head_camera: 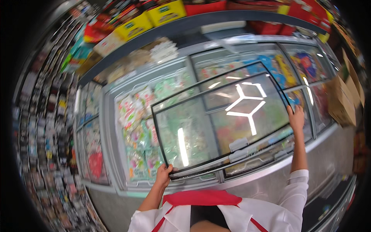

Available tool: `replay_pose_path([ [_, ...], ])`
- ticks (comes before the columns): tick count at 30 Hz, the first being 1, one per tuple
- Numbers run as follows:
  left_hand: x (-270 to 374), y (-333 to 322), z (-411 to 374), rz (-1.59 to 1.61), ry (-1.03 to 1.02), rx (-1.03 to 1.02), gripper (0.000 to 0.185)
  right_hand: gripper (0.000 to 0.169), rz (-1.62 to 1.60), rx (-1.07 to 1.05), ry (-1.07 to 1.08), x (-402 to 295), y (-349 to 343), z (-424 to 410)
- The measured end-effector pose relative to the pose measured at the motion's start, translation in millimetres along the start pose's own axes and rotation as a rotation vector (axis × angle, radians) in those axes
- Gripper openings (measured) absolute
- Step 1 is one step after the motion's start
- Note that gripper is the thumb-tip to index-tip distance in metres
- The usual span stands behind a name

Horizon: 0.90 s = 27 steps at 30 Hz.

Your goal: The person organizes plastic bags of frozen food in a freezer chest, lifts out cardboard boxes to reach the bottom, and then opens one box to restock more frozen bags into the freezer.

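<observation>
Both my hands hold a black-framed glass freezer lid [185, 136], tilted above the chest freezer [111, 139]. My left hand [164, 175] grips its near left corner, thumb on top. On the right side edge, my right hand [296, 118] is closed around the frame. Ceiling lights reflect in the glass. Left of the lid, the freezer's left section lies uncovered and shows bags of frozen food [142, 145] in green and white packaging. Through the glass I see more bags, blurred. A light handle [238, 144] sits near the lid's front edge.
Further freezer glass [307, 63] covers colourful packs at the right. A shelf [185, 26] with yellow boxes [166, 11] runs above the back. An open cardboard box [342, 98] stands at the right. Packed store shelves [49, 130] line the left. Another glass-topped section [92, 150] adjoins the freezer's left.
</observation>
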<state>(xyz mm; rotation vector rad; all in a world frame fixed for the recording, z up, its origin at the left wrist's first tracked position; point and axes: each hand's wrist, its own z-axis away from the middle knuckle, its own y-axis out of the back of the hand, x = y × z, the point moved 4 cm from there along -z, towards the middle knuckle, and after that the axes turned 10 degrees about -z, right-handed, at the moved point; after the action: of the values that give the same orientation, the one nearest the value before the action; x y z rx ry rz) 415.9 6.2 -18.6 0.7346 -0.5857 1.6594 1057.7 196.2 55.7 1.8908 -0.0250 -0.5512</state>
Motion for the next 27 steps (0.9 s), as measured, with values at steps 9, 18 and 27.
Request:
replay_pose_path([
  [9, -49.7, 102.8, 6.5, -0.042, 0.057, 0.171, 0.032, 0.061, -0.493, -0.558, -0.426, -66.8, -48.4, 37.0],
  [18, -42.9, 185.8, -44.5, -0.157, -0.004, 0.285, 0.052, 0.064, -0.519, -0.318, -0.380, -126.3, -34.7, 116.5],
  [27, -41.9, 315.0, -23.6, -0.102, -0.129, 0.603, 0.045, 0.074, -0.382, -0.383, -0.415, -243.7, -59.7, 197.5],
])
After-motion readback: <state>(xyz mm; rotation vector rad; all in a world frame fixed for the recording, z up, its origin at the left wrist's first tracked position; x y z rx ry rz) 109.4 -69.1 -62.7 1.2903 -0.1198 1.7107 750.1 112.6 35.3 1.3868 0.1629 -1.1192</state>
